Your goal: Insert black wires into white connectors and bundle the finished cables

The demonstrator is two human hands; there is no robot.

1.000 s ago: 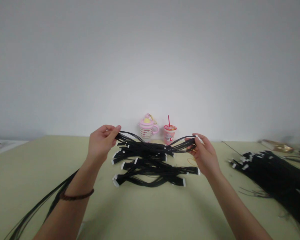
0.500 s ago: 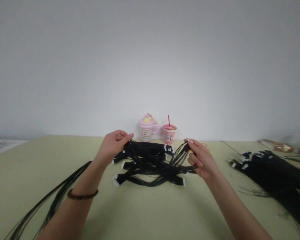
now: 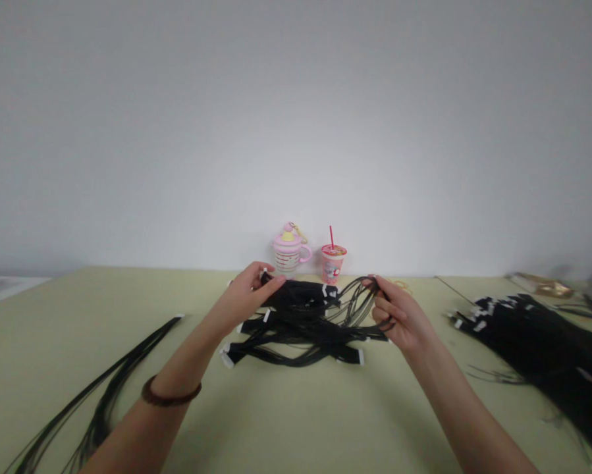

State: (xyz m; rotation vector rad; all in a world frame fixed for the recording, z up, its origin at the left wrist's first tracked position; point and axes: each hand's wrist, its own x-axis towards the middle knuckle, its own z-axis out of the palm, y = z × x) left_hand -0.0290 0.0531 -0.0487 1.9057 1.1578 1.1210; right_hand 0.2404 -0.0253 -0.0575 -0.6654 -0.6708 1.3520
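Note:
Black wire harnesses [image 3: 300,356] with white end connectors lie crossed in a pile at the middle of the table. Over the pile, my left hand [image 3: 253,289] pinches a black cable end with a small white tip [image 3: 265,270] between thumb and fingers. My right hand [image 3: 399,309] is closed on a bunch of thin black wires [image 3: 353,304] that loops down to the left. Where these wires run among the pile cannot be made out. Under and beside my left forearm lies another black cable [image 3: 128,359] with a white tip.
A large heap of black cables [image 3: 537,345] with white ends lies at the right. Behind the pile stand a pink lidded cup [image 3: 286,255] and a small pink cup with a red straw [image 3: 332,264], close to the wall. A gold-coloured item [image 3: 552,288] rests far right.
My left hand has shifted right, towards my right hand, with the cable end. The wires between my hands hang slacker, bowing in a rounder loop at my right hand.

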